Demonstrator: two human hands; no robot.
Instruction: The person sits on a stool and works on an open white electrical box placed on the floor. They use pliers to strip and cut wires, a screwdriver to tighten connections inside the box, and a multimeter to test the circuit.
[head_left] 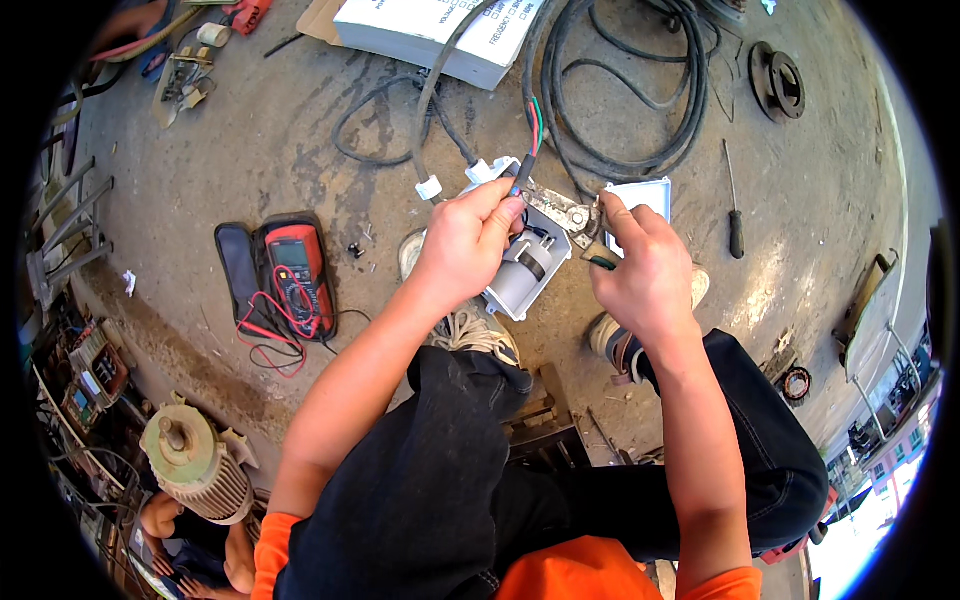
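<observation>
I see the black cable [525, 172] at upper centre, its lower end pinched between the left hand's [462, 240] thumb and forefinger; from there its long axis climbs nearly straight toward the top edge. The right hand [645, 265] has its fingers wrapped around the handles of the pliers [577, 217], whose axis slants from lower right to upper left, nose toward the pinched cable. So the cable lies up and left of my right-hand grip, nearer the left; whether nose meets cable, I can't tell.
</observation>
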